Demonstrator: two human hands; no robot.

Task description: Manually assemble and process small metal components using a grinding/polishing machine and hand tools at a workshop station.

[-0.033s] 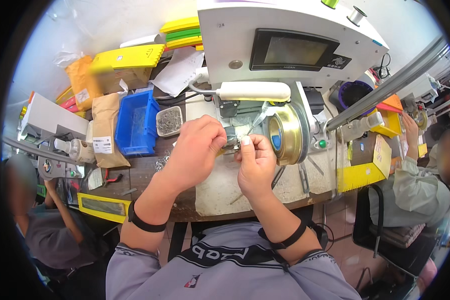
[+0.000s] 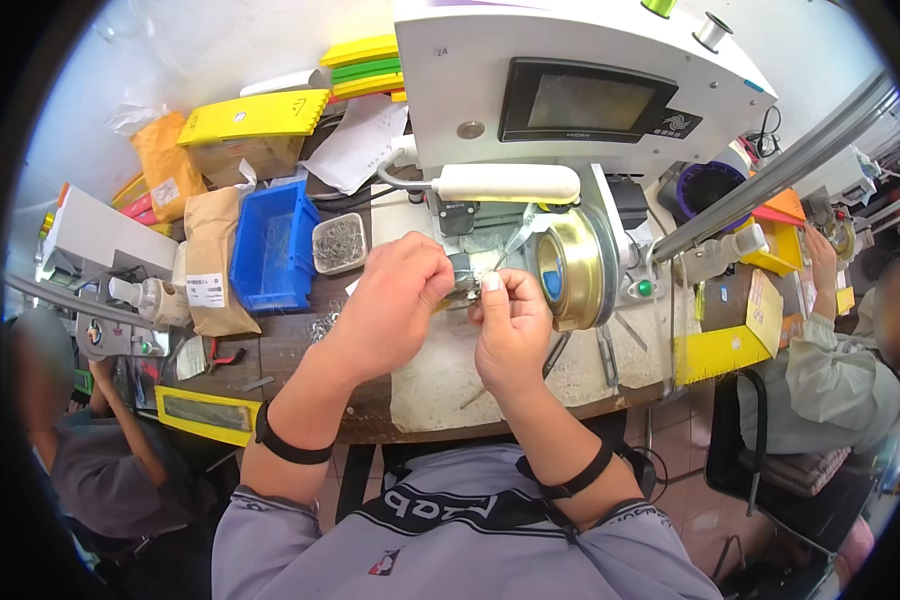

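Here, your two hands work close together at the middle of the frame.
Your right hand (image 2: 513, 328) pinches a tiny piece (image 2: 477, 293), too small to identify, at the centre; your left hand (image 2: 395, 300) curls just beside it, its grip impossible to tell. Right of centre is a gold wheel (image 2: 578, 300); toward the upper left, a small dish (image 2: 338, 270) and a blue bin (image 2: 272, 301); along the top, a white machine (image 2: 450, 85).
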